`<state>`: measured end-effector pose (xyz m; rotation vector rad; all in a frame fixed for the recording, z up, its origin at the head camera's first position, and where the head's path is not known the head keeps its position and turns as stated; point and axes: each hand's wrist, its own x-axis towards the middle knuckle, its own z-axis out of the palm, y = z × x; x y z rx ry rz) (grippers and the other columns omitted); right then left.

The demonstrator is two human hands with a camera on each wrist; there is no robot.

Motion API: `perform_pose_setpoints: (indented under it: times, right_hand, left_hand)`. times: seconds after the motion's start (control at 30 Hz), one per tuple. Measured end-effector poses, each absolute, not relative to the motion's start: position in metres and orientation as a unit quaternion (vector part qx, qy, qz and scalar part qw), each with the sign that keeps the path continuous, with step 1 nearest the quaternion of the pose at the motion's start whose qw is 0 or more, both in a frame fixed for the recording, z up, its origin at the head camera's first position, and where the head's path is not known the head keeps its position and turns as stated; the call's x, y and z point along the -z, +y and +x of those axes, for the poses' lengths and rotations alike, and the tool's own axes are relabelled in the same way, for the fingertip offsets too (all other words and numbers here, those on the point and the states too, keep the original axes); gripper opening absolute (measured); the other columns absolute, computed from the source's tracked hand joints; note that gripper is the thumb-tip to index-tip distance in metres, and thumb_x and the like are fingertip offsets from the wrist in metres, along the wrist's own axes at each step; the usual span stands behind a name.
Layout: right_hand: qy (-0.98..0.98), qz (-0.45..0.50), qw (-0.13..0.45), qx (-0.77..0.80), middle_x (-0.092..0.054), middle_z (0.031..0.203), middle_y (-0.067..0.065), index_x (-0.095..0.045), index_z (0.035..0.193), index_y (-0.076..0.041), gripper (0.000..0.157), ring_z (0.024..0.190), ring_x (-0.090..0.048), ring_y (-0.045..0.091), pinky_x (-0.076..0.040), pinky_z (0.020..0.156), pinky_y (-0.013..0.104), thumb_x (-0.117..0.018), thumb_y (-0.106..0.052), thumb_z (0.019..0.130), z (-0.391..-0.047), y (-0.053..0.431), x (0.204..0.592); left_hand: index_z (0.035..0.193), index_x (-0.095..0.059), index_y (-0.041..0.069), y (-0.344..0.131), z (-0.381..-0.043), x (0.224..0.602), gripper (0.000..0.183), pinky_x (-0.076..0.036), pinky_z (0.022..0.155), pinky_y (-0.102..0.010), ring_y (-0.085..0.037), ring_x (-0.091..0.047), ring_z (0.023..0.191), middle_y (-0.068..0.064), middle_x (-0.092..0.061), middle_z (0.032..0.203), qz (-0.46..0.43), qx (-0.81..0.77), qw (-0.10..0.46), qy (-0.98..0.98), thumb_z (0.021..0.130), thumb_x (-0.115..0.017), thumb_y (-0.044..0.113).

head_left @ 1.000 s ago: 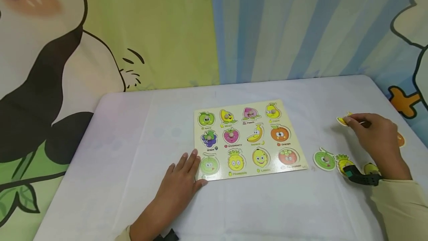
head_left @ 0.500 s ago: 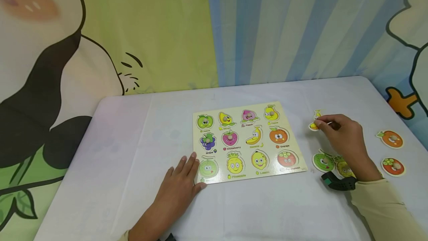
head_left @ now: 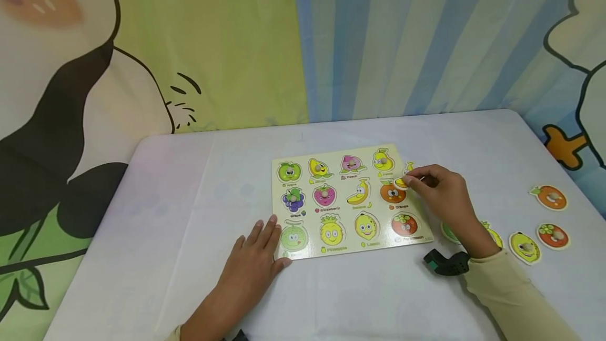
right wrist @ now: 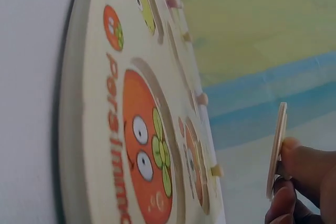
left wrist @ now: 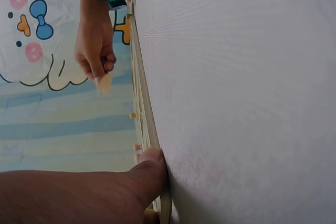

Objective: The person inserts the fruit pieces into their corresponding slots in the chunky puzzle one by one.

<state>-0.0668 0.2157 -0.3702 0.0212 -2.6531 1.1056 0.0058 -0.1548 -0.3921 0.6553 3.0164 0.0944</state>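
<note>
My right hand (head_left: pixel 442 199) pinches a banana puzzle piece (head_left: pixel 402 182) by its knob, above the right edge of the fruit puzzle board (head_left: pixel 312 251). From the right wrist view, the piece (right wrist: pixel 278 150) appears edge-on, raised beside the board. My left hand (head_left: pixel 251 267) lies with extended fingers at the board's lower left corner. Its thumb (left wrist: pixel 149 169) touches the board's edge in the left wrist view. Knobbed fruit pieces sit in the top row and at the grape and strawberry places. The printed banana recess (head_left: pixel 359 192) and persimmon recess (head_left: pixel 404 224) hold no piece.
Right of the board lie loose pieces: an orange (head_left: pixel 549 197), a persimmon (head_left: pixel 554 236), a lemon (head_left: pixel 524 247) and a pineapple (head_left: pixel 494 237). A green melon piece (head_left: pixel 448 232) is partly hidden by my right arm. A patterned cloth (head_left: pixel 360 41) stands behind the white table (head_left: pixel 227 172).
My right hand has carried the banana piece leftward from the table's right side to the board's right edge. The left hand has stayed at the board's corner.
</note>
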Motion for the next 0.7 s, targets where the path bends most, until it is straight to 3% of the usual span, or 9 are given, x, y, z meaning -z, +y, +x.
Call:
perform_pose_setpoints:
  times: [0.7]
  right_hand:
    - [-0.878,0.055,0.097,-0.465,-0.067,0.084,0.005,-0.071,0.097,-0.004,0.015,0.066,-0.055,0.017,-0.044,0.054,0.019,-0.074,-0.016,0.089,-0.074,0.176,0.386]
  left_hand:
    - [0.140,-0.051,0.001,-0.154,0.005,0.391,0.073,-0.045,0.093,-0.057,-0.037,-0.040,0.135,-0.015,-0.042,0.149,0.211,-0.030,0.025,0.977,0.085,-0.072,0.044]
